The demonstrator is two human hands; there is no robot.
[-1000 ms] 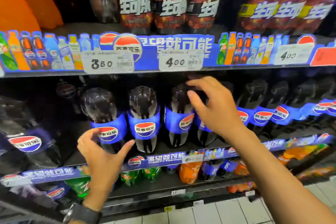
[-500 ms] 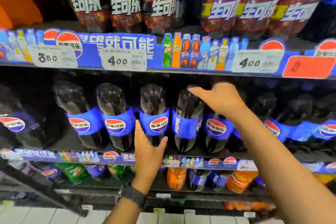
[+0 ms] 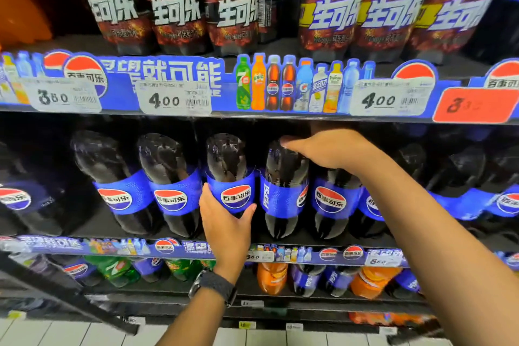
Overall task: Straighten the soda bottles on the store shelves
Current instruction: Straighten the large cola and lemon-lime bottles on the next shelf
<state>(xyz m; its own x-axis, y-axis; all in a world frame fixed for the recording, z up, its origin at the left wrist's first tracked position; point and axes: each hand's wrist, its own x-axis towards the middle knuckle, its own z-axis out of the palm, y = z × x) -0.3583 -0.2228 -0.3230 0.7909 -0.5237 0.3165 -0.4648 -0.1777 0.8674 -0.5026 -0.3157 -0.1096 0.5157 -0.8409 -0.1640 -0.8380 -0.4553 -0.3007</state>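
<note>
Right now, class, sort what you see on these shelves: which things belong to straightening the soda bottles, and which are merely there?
In the job: left hand gripping the front-facing Pepsi bottle; right hand touching the sideways-turned Pepsi bottle.
Merely there: price tags; shelf-edge banner; wristwatch; floor tiles.

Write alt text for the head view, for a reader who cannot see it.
A person's left hand grips a blue-labelled Pepsi bottle on the middle shelf; the right hand lies over the tops of neighbouring bottles.
</note>
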